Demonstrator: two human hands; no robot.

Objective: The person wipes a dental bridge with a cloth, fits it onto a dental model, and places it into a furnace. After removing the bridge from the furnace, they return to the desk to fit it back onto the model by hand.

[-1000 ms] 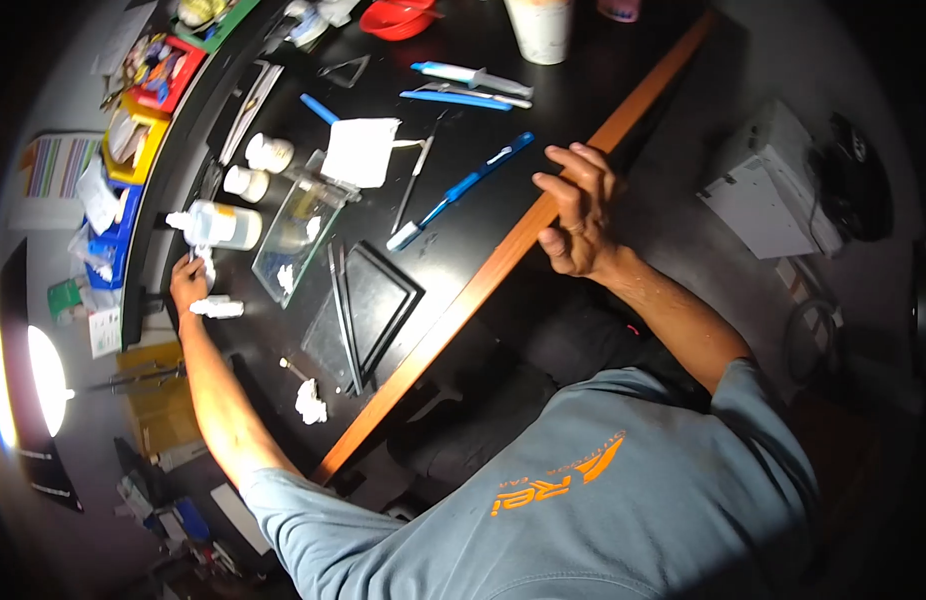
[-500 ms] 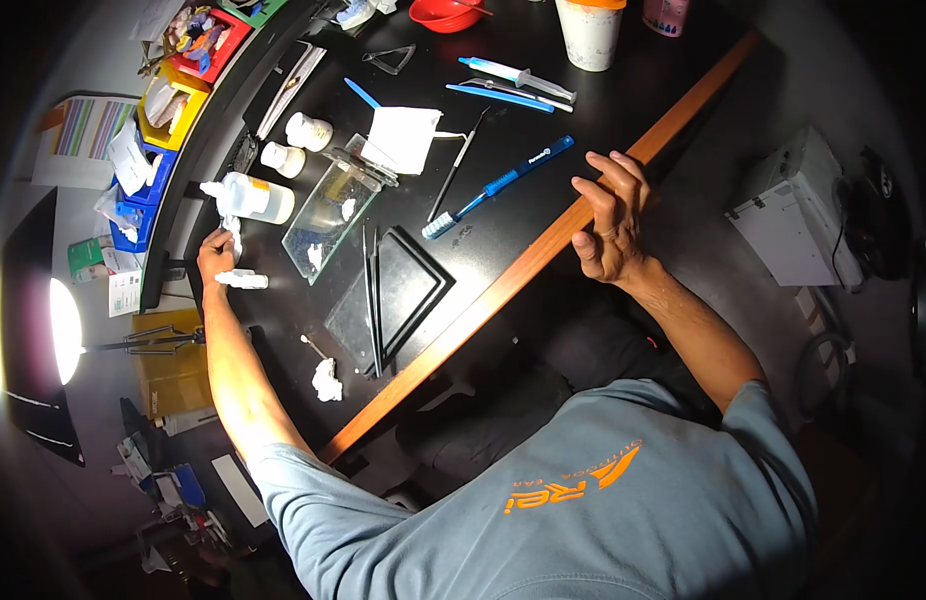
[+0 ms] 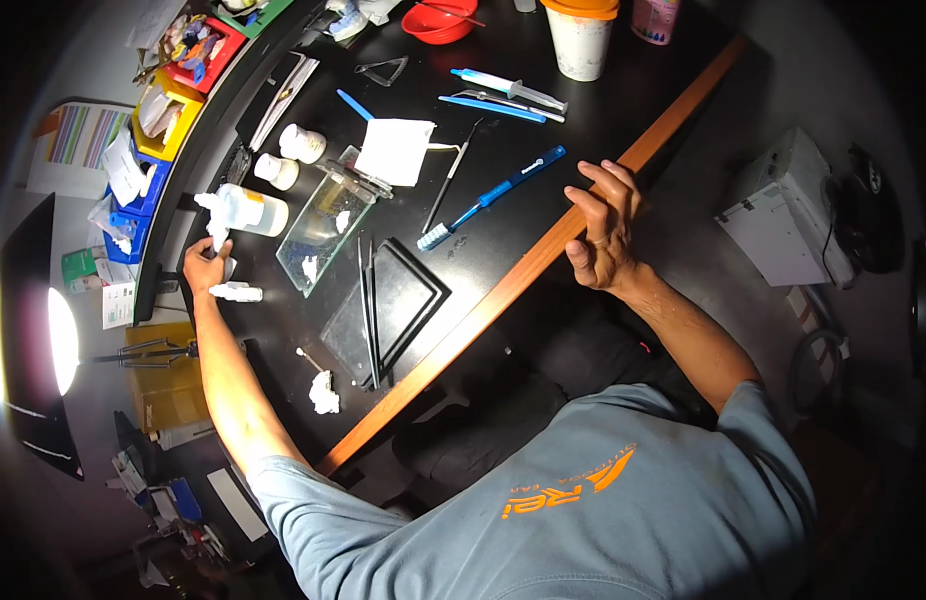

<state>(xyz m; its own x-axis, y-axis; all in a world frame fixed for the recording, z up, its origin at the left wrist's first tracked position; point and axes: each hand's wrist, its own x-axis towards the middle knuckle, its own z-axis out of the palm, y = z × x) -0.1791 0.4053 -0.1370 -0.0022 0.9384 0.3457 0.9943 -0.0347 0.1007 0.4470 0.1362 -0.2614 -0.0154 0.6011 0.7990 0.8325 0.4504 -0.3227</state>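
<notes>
My left hand is at the far left of the black table, just below a translucent squeeze bottle lying on its side. Its fingers are bent together near a white tip, and what they hold is hidden. A small white dropper tube lies by the wrist. My right hand is open at the wooden table edge, fingers curled loosely apart with nothing in them. Nearest to it is a blue toothbrush. Between the hands are a glass slab with white lumps and black tweezers on a dark square plate.
Two white jars stand behind the glass slab, with a paper pad beside it. A syringe, a red bowl and an orange-lidded tub are farther back. Crumpled white cotton lies near the front. A lit lamp glows at left.
My left hand has shifted slightly at the squeeze bottle, and the white piece above its fingers looks different. My right hand keeps its pose. The whole view has moved a little.
</notes>
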